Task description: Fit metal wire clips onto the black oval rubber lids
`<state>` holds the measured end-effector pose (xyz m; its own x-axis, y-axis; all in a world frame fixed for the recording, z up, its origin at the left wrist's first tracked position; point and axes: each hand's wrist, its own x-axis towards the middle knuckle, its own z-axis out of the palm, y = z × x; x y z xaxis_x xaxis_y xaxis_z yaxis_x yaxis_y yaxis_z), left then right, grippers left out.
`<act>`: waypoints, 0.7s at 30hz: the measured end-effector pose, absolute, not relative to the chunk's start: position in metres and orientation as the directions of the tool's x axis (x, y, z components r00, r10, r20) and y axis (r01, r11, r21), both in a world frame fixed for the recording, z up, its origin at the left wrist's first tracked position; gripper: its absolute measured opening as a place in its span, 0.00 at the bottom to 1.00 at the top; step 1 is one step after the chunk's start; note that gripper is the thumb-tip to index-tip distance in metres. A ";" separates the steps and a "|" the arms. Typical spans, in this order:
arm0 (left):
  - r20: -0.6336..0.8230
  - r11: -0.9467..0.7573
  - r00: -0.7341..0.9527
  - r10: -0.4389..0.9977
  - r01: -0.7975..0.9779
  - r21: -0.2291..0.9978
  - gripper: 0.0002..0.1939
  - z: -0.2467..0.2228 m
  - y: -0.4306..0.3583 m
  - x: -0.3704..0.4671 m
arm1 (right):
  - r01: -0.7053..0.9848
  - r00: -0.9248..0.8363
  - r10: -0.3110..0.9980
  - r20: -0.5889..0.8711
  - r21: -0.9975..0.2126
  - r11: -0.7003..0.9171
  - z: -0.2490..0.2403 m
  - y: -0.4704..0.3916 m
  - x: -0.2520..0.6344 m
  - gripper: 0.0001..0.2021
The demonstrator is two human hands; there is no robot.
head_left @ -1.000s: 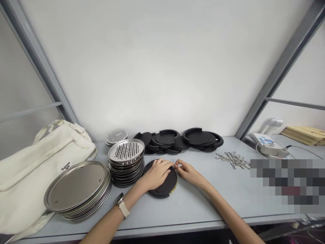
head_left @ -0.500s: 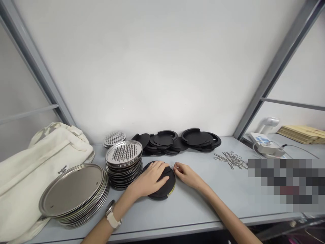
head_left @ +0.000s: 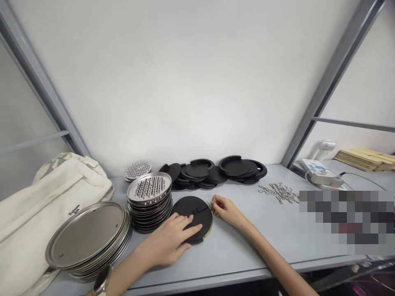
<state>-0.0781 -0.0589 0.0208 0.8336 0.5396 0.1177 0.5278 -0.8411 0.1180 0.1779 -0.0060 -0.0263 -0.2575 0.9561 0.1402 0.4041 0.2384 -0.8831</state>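
Observation:
A black round disc (head_left: 189,204) with a yellow edge lies flat on the grey table (head_left: 247,246). My left hand (head_left: 168,242) rests with spread fingers on the disc's near side. My right hand (head_left: 224,209) pinches a small metal wire clip (head_left: 209,201) at the disc's right rim.
Left of the disc stand a stack of perforated metal plates (head_left: 150,197) and a stack of larger metal trays (head_left: 88,234), beside a white cloth bag (head_left: 37,205). More black discs (head_left: 212,170) lie at the back. A pile of wire clips (head_left: 277,192) lies to the right.
My left hand has slid back from the disc's far rim to its near side, uncovering most of the disc. My right hand stays at the right rim with the clip.

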 end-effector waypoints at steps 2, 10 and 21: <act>0.146 -0.873 0.861 0.487 0.486 0.046 0.23 0.023 -0.061 -0.070 | 0.355 -0.274 0.954 0.126 -0.908 0.222 -0.027 -0.005 0.178 0.11; 0.264 -0.855 0.896 0.356 0.427 -0.296 0.21 -0.009 -0.051 -0.042 | 0.308 -0.237 0.965 0.114 -0.933 0.186 -0.030 -0.001 0.177 0.13; 0.185 -0.859 0.951 0.247 0.303 -0.413 0.15 0.008 -0.066 0.031 | 0.335 -0.167 0.980 0.105 -0.929 0.157 -0.031 0.004 0.184 0.13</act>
